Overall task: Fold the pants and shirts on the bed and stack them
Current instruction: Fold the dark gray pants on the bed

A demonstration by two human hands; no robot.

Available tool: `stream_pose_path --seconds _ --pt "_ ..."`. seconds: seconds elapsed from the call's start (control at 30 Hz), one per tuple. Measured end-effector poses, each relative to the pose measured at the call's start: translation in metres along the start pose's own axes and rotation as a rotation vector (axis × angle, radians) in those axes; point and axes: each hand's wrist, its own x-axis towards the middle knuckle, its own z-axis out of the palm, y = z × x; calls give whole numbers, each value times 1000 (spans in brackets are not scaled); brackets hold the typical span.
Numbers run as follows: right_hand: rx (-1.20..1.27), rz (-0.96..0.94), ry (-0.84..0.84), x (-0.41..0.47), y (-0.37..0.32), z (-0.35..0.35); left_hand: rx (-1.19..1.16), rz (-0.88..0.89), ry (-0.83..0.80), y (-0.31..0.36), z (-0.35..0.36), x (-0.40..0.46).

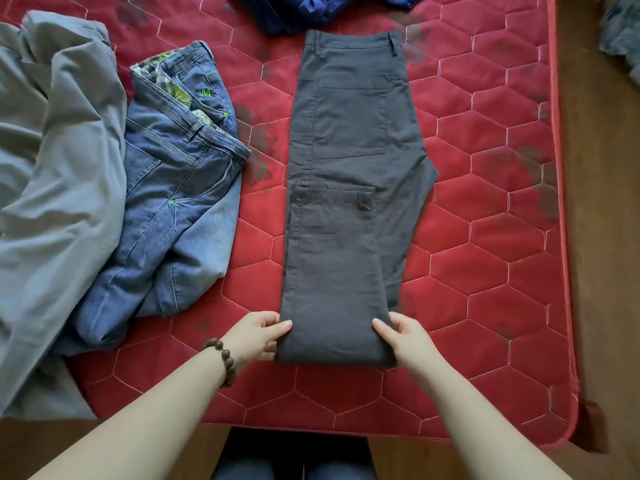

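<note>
Dark grey pants (349,174) lie lengthwise in the middle of the red quilted mattress (491,237), one leg laid over the other, waistband at the far end. My left hand (258,336) grips the near left corner of their folded end, thumb on top. My right hand (403,336) grips the near right corner the same way. A crumpled pair of blue jeans (173,202) lies to the left. A light grey garment (52,168) is heaped further left. A dark blue garment (298,10) sits at the far edge.
The mattress's near edge runs just in front of my knees (294,462). Its right edge borders a wooden floor (602,237). A bluish-grey heap of fabric (623,32) shows at the top right corner. A bead bracelet (223,358) is on my left wrist.
</note>
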Motion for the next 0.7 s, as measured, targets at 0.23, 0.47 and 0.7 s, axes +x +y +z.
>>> stream_pose_path --seconds 0.23,0.47,0.7 --pt "-38 98 52 4 23 15 298 28 229 -16 12 20" --pt "-44 27 179 23 1 12 337 185 364 10 11 36" --pt "26 -111 261 80 -53 4 171 291 421 70 4 81"
